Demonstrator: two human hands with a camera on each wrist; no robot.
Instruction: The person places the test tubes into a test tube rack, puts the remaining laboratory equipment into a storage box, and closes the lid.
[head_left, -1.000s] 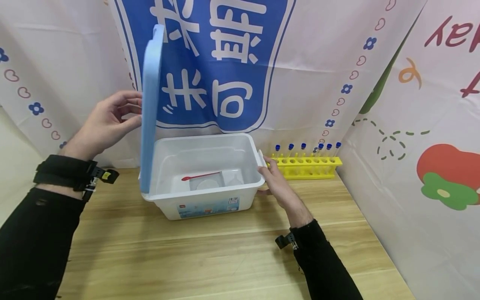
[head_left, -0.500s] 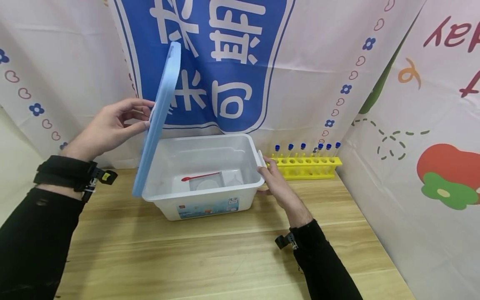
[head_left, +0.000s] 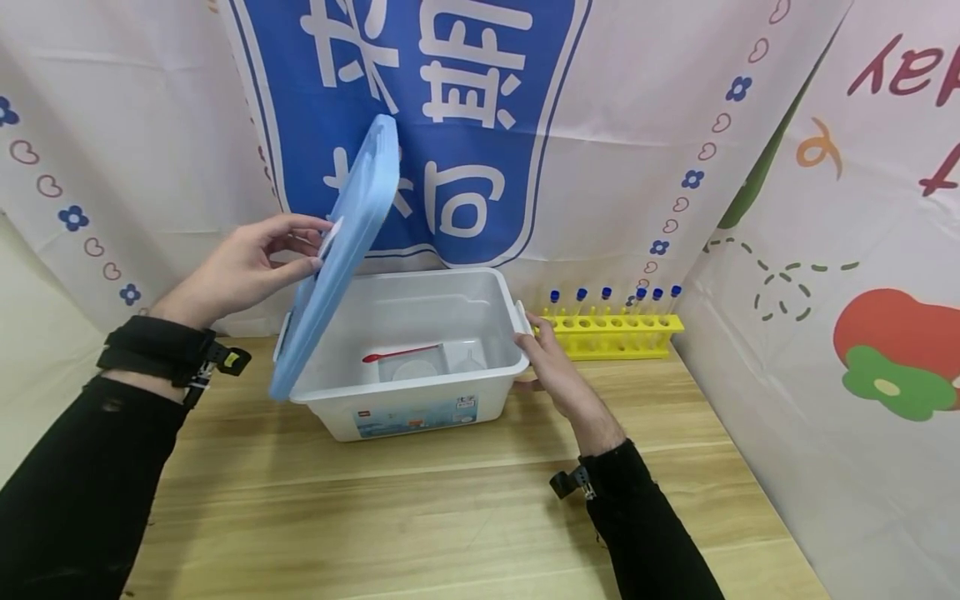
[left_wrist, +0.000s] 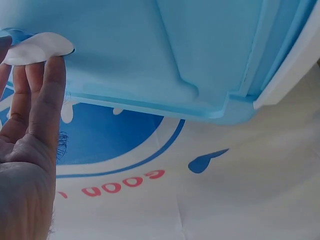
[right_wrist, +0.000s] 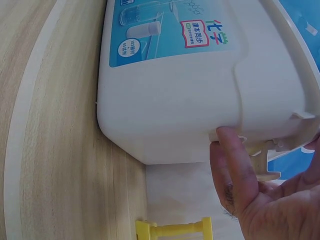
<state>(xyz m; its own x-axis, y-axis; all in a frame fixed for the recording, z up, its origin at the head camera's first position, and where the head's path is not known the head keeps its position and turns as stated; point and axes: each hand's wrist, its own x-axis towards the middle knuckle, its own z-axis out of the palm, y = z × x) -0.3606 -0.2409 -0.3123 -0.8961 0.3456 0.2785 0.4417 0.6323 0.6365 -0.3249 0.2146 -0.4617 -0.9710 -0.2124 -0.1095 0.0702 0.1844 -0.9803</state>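
Note:
My left hand [head_left: 258, 265] pinches a small white handle [left_wrist: 42, 47] on top of a light blue lid [head_left: 352, 233]. Tilted steeply, the lid leans over the left end of a white plastic storage box [head_left: 491, 402], its lower edge at the box's left rim. My right hand [head_left: 557, 367] grips the box's right end by the white side latch [right_wrist: 260, 162], fingers against the outer wall and thumb up at the rim. Inside the box lie a red spoon [head_left: 405, 352] and a flat clear square piece [head_left: 412, 367].
To the right of the box stands a yellow test tube rack [head_left: 611, 337] with several blue-capped tubes. A printed white cloth [head_left: 600, 183] hangs close behind. The wooden table [head_left: 420, 517] stretches in front of the box.
From almost upright, the lid has tipped over to the right, its upper end dropping toward the box. My left hand has moved right with it. The right hand has stayed in place.

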